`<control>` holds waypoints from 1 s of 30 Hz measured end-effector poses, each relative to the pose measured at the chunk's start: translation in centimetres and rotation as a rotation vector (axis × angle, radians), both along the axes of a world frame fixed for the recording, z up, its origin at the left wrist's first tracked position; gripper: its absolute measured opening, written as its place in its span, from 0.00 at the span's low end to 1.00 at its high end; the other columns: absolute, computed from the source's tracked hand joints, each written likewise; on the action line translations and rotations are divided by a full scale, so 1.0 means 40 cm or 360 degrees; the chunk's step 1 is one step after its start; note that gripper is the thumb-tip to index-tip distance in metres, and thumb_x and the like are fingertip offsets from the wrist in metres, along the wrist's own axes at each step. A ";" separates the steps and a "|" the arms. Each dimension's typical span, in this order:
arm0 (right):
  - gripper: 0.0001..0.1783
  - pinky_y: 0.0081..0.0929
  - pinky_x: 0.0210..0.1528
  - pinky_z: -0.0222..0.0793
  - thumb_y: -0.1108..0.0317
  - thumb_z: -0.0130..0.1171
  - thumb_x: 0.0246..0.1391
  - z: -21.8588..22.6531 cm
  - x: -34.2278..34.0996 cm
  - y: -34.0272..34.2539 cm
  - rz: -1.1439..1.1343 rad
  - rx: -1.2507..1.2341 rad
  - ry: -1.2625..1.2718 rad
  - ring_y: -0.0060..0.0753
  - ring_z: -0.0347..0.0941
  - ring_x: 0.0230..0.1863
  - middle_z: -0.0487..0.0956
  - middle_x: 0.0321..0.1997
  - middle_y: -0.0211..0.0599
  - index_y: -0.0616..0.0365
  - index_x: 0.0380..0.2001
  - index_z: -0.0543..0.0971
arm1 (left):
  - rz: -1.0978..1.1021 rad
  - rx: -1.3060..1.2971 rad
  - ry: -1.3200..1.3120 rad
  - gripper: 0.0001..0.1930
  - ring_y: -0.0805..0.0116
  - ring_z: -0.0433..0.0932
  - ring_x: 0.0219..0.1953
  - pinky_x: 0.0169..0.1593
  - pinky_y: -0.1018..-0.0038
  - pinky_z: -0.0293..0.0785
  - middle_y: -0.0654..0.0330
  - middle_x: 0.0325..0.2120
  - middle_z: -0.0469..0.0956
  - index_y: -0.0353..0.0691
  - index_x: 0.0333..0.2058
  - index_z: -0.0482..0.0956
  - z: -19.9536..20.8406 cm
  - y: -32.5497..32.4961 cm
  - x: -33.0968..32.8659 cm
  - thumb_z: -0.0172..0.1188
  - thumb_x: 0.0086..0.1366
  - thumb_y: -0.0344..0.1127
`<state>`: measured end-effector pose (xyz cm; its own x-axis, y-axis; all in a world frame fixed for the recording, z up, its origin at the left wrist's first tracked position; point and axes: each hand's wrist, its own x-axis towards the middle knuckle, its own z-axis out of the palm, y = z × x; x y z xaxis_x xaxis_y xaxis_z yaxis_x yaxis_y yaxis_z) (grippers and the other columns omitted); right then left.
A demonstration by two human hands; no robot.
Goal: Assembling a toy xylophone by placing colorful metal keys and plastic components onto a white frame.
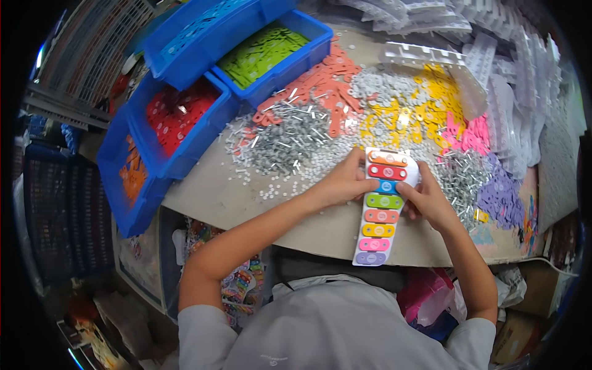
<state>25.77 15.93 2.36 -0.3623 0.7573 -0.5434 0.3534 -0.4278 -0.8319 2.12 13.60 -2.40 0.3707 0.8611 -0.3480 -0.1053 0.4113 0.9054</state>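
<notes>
While bins [203, 142] stand left, pieces [404, 117] crowd the xylophone [380, 216].

Rainbow-striped xylophone [379, 216], lowest bar [370, 258] apparently lilac

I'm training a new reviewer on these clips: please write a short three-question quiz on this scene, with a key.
1. The left hand and right hand hold a white strip: which bar lies between their thumbs?
2. True or false: the purple bar is the one nearest the grey shirt.
3. Which loose pieces lie in a blue bin? a) green pieces b) pink pieces c) purple pieces

Key: 1. the blue bar; 2. true; 3. a
</notes>
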 end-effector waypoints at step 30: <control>0.04 0.35 0.42 0.72 0.74 0.62 0.59 0.005 0.202 -0.089 -0.0517 0.1917 -0.1076 0.41 0.78 0.35 0.81 0.34 0.43 0.64 0.37 0.80 | 0.0898 0.1089 0.2004 0.04 0.59 0.77 0.36 0.41 0.69 0.72 0.54 0.34 0.76 0.33 0.38 0.79 0.024 -0.121 -0.452 0.60 0.68 0.27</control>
